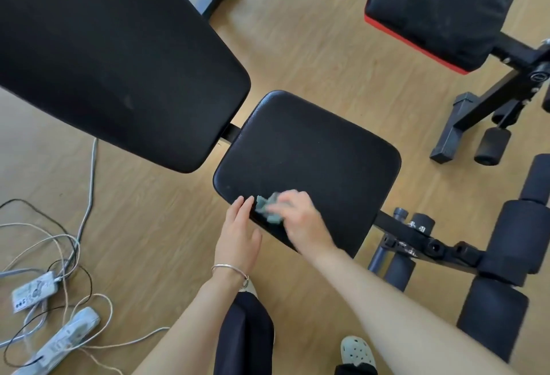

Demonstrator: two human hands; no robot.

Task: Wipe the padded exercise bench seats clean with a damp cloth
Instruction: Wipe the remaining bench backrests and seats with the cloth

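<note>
At the far left I see tangled grey and black cables (59,243) and a white power strip (71,336) on the light wooden floor (312,56), well apart from the bench. Above them the long black padded backrest (113,56) runs from the upper left corner down toward the centre. Its rounded end stops just before the seat, and a narrow gap there shows the floor.

My left hand (238,237), with a thin silver bracelet (229,269) on the wrist, has its fingers straight and pressed together. The fingertips touch the near left edge of the black padded seat (309,160).

This seat is a rounded trapezoid. Its long axis follows the bench line, from the backrest at upper left down to the lower right.

The crumpled grey-green cloth (266,209) lies on the near left corner of the seat, just beside my left fingertips and close to the edge. My right hand (303,222) is blurred, but its bent fingers hold the cloth and press it on the pad. Beyond the cloth, and to its right, most of the seat surface is bare.

At the far right stand black foam rollers (518,243) on the frame. At the upper right is a black pad with a red edge (437,11) on a second bench, apart from the seat.
</note>
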